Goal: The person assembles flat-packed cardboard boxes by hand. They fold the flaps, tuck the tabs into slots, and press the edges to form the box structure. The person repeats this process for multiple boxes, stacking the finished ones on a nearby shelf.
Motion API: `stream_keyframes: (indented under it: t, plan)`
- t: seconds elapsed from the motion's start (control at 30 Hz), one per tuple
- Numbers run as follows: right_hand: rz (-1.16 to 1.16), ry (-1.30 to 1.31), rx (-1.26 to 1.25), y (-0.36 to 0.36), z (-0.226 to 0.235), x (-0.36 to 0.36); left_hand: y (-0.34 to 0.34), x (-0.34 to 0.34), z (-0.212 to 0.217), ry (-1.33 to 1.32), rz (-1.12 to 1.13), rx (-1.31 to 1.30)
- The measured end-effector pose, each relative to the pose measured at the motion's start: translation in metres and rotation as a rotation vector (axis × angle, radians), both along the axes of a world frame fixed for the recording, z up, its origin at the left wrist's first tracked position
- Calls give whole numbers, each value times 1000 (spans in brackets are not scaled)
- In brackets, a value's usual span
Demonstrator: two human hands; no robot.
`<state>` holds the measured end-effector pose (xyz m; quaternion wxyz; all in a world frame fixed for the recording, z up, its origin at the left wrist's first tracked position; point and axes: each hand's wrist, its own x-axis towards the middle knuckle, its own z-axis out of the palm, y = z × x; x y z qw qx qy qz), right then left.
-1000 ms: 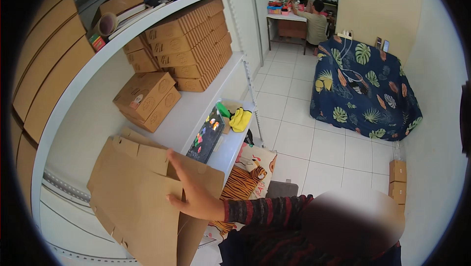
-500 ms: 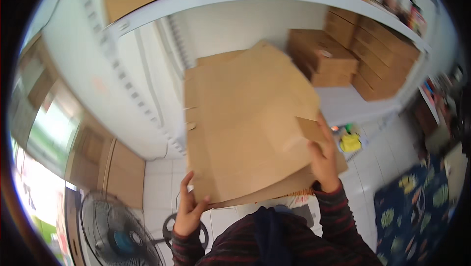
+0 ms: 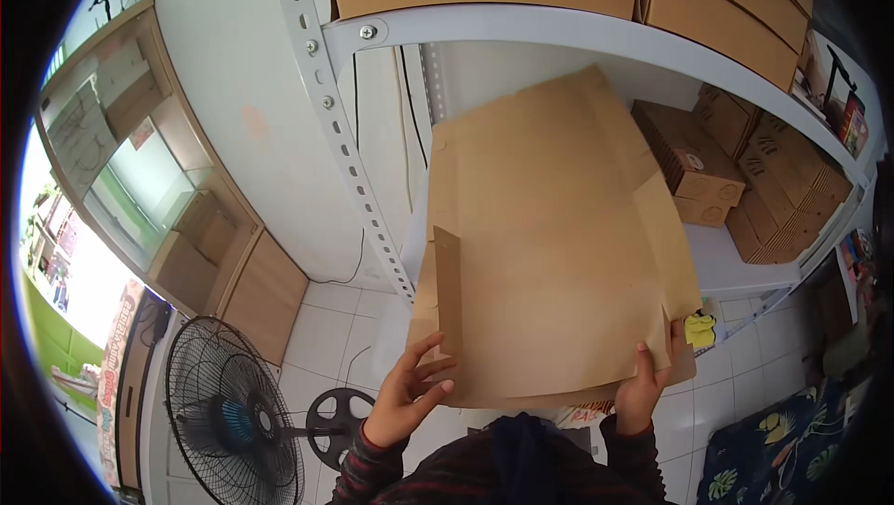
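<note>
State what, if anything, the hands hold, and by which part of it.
A cardboard sheet, by its near corners: left hand at the left one, right hand at the right.

Left hand (image 3: 407, 395) plus right hand (image 3: 644, 384): two. One top cardboard sheet (image 3: 549, 244); layers beneath uncountable. One fan (image 3: 233, 417), one glass-fronted cabinet (image 3: 263, 314), one yellow cloth (image 3: 700, 330), one leaf-print cover (image 3: 782, 449). Three screw heads (image 3: 368, 32) visible. Shelved brown boxes (image 3: 691, 165) overlap, no firm count.

Beside the metal shelf's (image 3: 521, 26) left edge there is a white wall (image 3: 237, 86), then a wooden cabinet (image 3: 265, 319). White tiles cover the floor (image 3: 318, 319); far left is bright.
</note>
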<state>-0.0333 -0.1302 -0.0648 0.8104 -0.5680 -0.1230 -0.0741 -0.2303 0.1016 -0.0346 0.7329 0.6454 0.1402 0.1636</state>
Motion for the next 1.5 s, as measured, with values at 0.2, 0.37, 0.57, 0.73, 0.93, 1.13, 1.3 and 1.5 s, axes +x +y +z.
stream_keyframes:
  t: [0.2, 0.37, 0.57, 0.73, 0.93, 1.13, 1.3, 1.5]
  plan:
    - [134, 59, -265, -23, -19, 18, -4, 9, 2, 28, 87, 121]
    - [131, -33, -456, -45, 19, 35, -26, -4, -23, -234, 588, 375]
    - [96, -506, -688, -67, 60, 81, -68, -127, -171, 295, 507, 878]
    - [894, -960, -920, 5, 115, 86, -196, -186, -195, 455, 52, 721]
    - [1139, -1057, -944, 185, 76, 93, -278, -190, -292, 371, 40, 597]
    - [1075, -431, -560, 301, 118, 25, -289, -147, -377, 422, 147, 453]
    - [869, -392, -380, 346, 81, 16, -281, -124, -410, 458, 185, 361]
    - [801, -569, -283, 353, 79, 6, -283, -101, -420, 500, 254, 275]
